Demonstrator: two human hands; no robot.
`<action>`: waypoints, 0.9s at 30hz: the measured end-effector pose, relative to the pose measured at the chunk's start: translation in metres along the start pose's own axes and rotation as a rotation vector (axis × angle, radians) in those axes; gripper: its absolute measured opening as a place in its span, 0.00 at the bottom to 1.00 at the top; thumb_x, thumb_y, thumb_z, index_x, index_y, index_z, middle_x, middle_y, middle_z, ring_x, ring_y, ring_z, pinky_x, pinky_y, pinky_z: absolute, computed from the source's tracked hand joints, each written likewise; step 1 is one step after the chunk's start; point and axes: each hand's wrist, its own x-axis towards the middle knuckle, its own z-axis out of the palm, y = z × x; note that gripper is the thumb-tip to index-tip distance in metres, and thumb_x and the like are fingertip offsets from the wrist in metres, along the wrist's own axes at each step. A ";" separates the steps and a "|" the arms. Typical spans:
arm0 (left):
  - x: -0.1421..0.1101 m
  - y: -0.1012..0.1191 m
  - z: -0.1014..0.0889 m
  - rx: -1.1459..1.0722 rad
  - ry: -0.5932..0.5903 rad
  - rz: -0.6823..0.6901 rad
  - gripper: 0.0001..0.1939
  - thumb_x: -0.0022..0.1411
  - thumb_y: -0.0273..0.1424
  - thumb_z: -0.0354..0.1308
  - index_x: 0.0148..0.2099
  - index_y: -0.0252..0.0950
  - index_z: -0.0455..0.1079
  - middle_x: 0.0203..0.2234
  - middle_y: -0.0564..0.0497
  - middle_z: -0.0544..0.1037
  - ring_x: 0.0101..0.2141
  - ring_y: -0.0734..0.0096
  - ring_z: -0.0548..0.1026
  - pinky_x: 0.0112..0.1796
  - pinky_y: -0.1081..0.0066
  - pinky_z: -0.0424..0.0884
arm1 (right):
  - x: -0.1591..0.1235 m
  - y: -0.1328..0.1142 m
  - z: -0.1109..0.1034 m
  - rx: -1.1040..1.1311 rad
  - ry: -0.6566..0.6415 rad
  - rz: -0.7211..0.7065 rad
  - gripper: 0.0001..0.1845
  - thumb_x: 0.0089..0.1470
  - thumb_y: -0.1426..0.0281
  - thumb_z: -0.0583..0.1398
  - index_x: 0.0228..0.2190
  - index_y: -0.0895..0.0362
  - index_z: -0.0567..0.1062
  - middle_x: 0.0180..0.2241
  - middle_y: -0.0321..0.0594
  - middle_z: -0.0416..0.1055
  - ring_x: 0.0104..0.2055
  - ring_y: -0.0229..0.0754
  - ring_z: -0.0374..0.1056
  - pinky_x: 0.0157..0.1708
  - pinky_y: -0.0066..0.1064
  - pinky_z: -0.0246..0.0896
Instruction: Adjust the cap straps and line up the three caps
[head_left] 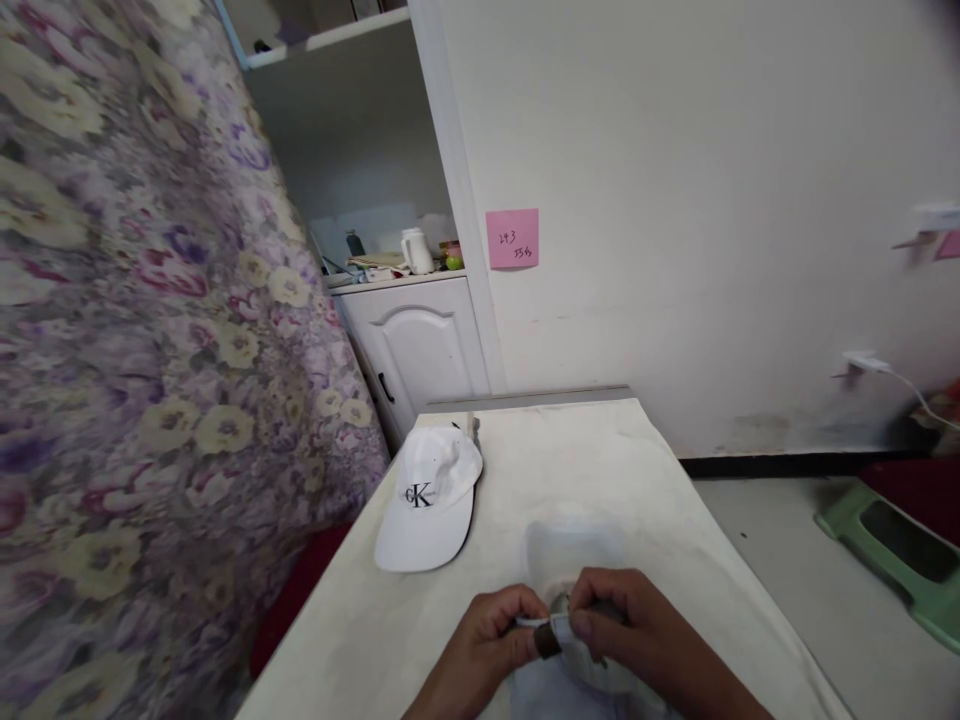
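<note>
Pinching brown-and-white piece [547, 641], both hands [487, 645] [637, 622]; cabinet [431, 350] holding white jug [417, 252], contents hidden.

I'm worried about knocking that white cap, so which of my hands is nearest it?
Your left hand, its thumb at the dark brown piece. It is closer to the white cap; your right hand is farther off.

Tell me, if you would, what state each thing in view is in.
Left-hand grip, closed on the pale item
Right-hand grip, closed on it too
Pale item, held, partly blurred
White cap, crown up on the table
Cabinet door, shut
White jug, upright
Pink note, stuck to the wall
Floral curtain, hanging
White plug, apparently plugged in
Green stool, partly out of view
</note>
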 end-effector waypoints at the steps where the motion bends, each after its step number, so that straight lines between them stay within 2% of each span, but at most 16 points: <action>1: 0.000 0.000 0.000 -0.002 0.000 0.000 0.19 0.53 0.45 0.67 0.31 0.33 0.71 0.23 0.56 0.66 0.29 0.71 0.61 0.32 0.70 0.54 | 0.001 0.002 -0.001 0.022 -0.016 0.004 0.10 0.52 0.64 0.61 0.24 0.57 0.74 0.19 0.32 0.66 0.24 0.38 0.59 0.27 0.31 0.50; 7: 0.001 0.001 0.001 -0.009 0.008 -0.002 0.18 0.54 0.44 0.67 0.30 0.34 0.71 0.23 0.57 0.65 0.28 0.72 0.59 0.31 0.71 0.53 | 0.006 0.005 -0.002 0.073 -0.072 -0.012 0.11 0.51 0.62 0.63 0.23 0.57 0.74 0.19 0.32 0.65 0.24 0.37 0.58 0.27 0.30 0.51; 12: 0.002 0.000 0.001 -0.025 0.003 -0.006 0.18 0.54 0.45 0.68 0.30 0.34 0.71 0.23 0.57 0.65 0.28 0.73 0.59 0.31 0.71 0.53 | 0.007 0.008 -0.001 -0.005 -0.004 0.002 0.08 0.49 0.65 0.66 0.27 0.57 0.77 0.22 0.31 0.66 0.26 0.38 0.59 0.28 0.31 0.51; 18: 0.001 0.002 0.003 -0.036 0.016 -0.009 0.18 0.54 0.44 0.68 0.29 0.34 0.70 0.23 0.57 0.65 0.28 0.73 0.60 0.31 0.71 0.54 | 0.009 0.013 -0.004 -0.022 0.033 -0.076 0.09 0.50 0.63 0.66 0.26 0.56 0.77 0.27 0.36 0.72 0.33 0.43 0.65 0.34 0.33 0.57; 27: 0.002 0.005 0.006 -0.016 0.029 -0.019 0.19 0.54 0.45 0.68 0.29 0.34 0.69 0.22 0.57 0.64 0.27 0.73 0.58 0.30 0.71 0.53 | 0.011 0.013 0.000 0.048 0.002 -0.057 0.11 0.49 0.62 0.66 0.25 0.57 0.76 0.22 0.31 0.66 0.28 0.39 0.58 0.30 0.31 0.50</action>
